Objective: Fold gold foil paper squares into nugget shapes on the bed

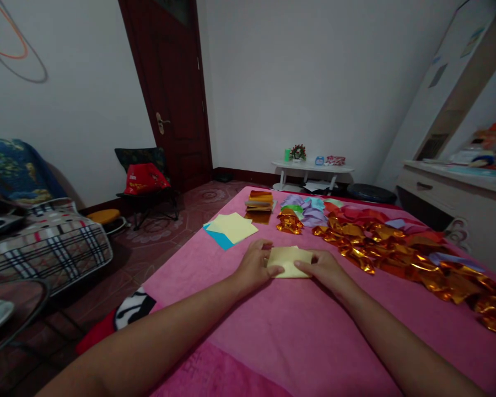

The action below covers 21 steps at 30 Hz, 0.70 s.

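A pale yellow sheet of paper (289,261), folded over into a wide rectangle, lies between my two hands just above or on the pink cloth. My left hand (256,266) grips its left end, thumb on the front face and fingers behind. On the right end, my right hand (323,266) holds it the same way, with the fingers partly hidden behind the paper. Beyond my left hand is a loose pile of yellow square sheets (231,225) with a blue sheet (220,238) sticking out beneath.
A stack of gold and orange paper (259,202) stands at the far side of the pink cloth (198,275). Crumpled shiny gold foil pieces (367,242) spread along the right. Behind them lie purple and green folded papers (310,212). A white side table (312,166) stands against the wall.
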### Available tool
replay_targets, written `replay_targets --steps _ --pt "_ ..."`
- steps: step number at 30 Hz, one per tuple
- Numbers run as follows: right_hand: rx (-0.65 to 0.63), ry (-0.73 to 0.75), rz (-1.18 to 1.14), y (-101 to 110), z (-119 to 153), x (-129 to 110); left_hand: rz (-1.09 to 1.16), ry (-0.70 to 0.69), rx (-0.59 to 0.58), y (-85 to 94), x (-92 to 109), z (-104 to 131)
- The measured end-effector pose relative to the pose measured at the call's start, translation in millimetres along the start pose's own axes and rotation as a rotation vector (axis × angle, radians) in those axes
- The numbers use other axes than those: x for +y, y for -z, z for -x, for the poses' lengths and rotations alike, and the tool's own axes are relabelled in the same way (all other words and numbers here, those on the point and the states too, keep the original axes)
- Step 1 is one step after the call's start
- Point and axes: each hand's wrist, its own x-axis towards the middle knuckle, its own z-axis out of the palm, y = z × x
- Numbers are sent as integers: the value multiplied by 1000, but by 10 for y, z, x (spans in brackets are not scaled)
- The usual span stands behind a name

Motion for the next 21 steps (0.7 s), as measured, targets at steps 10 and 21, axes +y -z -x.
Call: replay_targets --steps 10,21 --pt "437 201 -73 -10 92 -84 728 257 -26 -96 73 -403" --pt "528 347 13 124 64 16 868 249 169 -296 148 -384"
